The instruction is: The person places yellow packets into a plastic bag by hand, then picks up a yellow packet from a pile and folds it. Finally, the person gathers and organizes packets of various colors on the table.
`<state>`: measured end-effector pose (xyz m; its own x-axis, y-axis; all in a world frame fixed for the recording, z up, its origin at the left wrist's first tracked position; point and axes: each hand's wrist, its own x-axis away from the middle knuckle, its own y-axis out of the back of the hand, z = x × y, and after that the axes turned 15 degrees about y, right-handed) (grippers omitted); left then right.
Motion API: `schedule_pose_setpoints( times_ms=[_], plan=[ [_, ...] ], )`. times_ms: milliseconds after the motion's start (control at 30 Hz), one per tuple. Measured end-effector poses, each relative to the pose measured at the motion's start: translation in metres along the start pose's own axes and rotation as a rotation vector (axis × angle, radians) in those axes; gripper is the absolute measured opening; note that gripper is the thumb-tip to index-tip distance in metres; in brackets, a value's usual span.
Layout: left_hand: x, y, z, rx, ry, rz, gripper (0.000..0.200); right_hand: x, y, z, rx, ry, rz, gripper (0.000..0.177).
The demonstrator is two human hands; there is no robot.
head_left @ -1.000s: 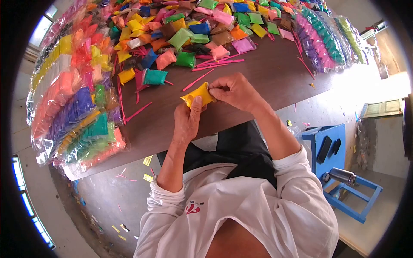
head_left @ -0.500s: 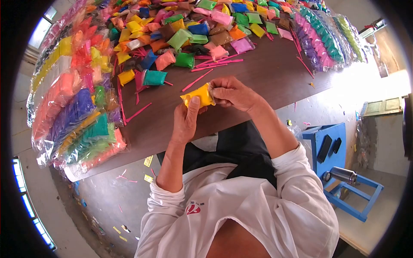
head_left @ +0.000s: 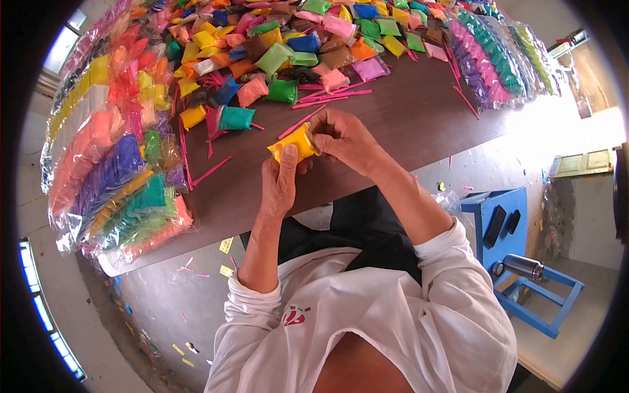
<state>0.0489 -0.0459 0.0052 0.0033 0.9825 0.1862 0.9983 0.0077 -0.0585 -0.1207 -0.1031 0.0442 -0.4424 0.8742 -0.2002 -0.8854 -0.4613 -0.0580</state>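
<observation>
The yellow packet (head_left: 293, 144) was held in the air just above the near part of the brown desk (head_left: 406, 111), in front of the person's chest and apart from everything lying on the surface. The left hand (head_left: 278, 187) gripped it from below, its fingers closed around the lower end with the thumb pressed flat on the face. The right hand (head_left: 347, 141) had its fingers pinched tight on the packet's right edge. The main risk, as I judged it, lay in that pinch: the wrapper looked thin and glossy, so a hard pull against the left hand's grip could have torn it or squeezed the soft filling out of shape. A slack grip could equally have let the slick film slip, and since the packet hung close to the desk's near edge, a drop might have carried it onto the person's lap or the floor. The loose pink sticks (head_left: 331, 98) and the teal packet (head_left: 234, 118) lay near, so a careless elbow or wrist could have scattered them toward the pile of coloured packets (head_left: 295, 46).
</observation>
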Motion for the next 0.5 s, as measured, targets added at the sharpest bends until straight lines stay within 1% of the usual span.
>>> schedule_pose_setpoints(
  times_ms=[67, 167, 267, 333, 433, 500],
  plan=[
    [-0.001, 0.000, 0.001, -0.044, -0.014, -0.004, 0.055, 0.001, 0.000, 0.000, 0.015, 0.044, -0.023, 0.011],
    [0.000, -0.002, 0.000, -0.029, -0.007, -0.007, 0.055, 0.003, 0.001, -0.003, 0.007, 0.076, -0.026, 0.012],
    [-0.001, 0.002, 0.004, 0.040, -0.010, 0.048, 0.050, 0.005, 0.001, -0.001, 0.012, 0.073, -0.017, 0.014],
    [0.001, -0.001, -0.001, 0.054, -0.003, 0.052, 0.049, 0.006, 0.006, 0.000, 0.025, 0.037, 0.022, 0.018],
    [0.001, -0.002, 0.001, 0.042, -0.001, 0.052, 0.046, 0.007, 0.009, 0.002, -0.027, 0.081, 0.000, 0.026],
    [0.001, -0.002, 0.002, 0.034, 0.001, 0.051, 0.046, 0.004, 0.012, 0.003, 0.053, 0.048, 0.019, 0.029]
  ],
)
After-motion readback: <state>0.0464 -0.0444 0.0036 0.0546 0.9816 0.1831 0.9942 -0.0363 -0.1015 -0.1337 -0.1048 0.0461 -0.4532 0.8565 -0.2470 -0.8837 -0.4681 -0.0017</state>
